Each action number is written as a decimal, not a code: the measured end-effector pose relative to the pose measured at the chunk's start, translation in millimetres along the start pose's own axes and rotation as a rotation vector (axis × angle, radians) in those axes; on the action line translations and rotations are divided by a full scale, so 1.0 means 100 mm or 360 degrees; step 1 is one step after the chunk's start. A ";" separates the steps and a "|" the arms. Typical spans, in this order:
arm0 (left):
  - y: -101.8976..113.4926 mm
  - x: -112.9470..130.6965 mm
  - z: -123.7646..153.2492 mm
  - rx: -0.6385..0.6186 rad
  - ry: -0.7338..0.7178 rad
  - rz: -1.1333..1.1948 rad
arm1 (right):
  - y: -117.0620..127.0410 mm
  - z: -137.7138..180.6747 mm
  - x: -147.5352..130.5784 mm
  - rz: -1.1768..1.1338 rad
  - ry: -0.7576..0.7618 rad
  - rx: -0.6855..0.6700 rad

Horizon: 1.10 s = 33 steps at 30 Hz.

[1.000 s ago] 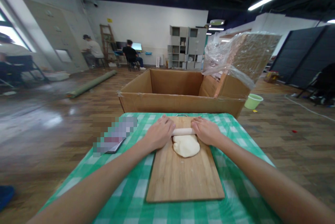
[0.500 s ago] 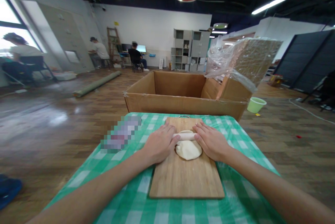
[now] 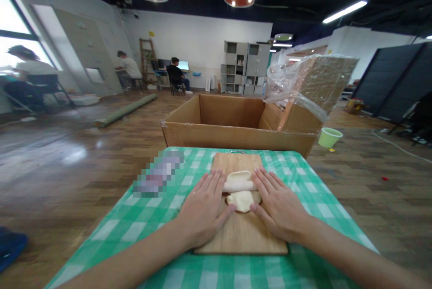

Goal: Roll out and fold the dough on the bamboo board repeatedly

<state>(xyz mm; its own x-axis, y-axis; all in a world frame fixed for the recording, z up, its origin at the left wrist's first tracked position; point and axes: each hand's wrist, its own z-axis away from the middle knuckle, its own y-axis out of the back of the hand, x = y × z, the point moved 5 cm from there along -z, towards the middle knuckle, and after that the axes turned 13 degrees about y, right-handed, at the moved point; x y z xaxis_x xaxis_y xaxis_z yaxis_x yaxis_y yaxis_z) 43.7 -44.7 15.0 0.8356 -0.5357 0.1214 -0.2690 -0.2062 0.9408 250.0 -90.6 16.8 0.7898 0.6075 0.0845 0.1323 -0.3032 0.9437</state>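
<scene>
A pale rolling pin (image 3: 240, 186) lies crosswise over a flattened piece of dough (image 3: 243, 201), whose far part shows beyond the pin. Beneath them is a wooden cutting board (image 3: 241, 244). My left hand (image 3: 207, 203) rests on the pin's left end, fingers stretched forward and thumb beside the dough's near edge. On the right end lies my right hand (image 3: 278, 203), also flat with its fingers extended, its thumb at the dough's near right side. Both palms cover the ends of the pin, so those are hidden.
The table has a green-and-white checked cloth (image 3: 162, 244). A blurred-out item (image 3: 160, 174) lies at its left edge. Past the far edge stands a large open cardboard box (image 3: 232, 133), with a plastic-wrapped carton (image 3: 324, 82) at its right. A green bucket (image 3: 330, 137) is on the floor; several people sit farther back.
Both hands and the rolling pin have come toward me over the dough. More dough now shows beyond the pin. My fingers have straightened from a curled hold to lying flat.
</scene>
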 end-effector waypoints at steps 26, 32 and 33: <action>-0.43 -0.28 -1.07 -0.0065 0.0120 -0.0056 | -0.34 -0.79 0.81 -0.0066 -0.0176 -0.0206; -0.25 -0.18 -0.84 -0.0002 0.0016 -0.0052 | -0.24 -0.56 0.66 -0.0166 -0.0147 -0.0083; -0.21 -0.16 -0.78 0.0008 0.0012 -0.0048 | -0.23 -0.51 0.63 -0.0184 -0.0118 -0.0062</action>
<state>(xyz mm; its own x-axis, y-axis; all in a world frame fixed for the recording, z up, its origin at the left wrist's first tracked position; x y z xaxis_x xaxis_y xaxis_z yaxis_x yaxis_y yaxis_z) 73.3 31.4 18.3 0.8468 -0.5233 0.0955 -0.2462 -0.2263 0.9424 266.2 -7.7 16.8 0.8129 0.5805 -0.0478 0.2025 -0.2047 0.9577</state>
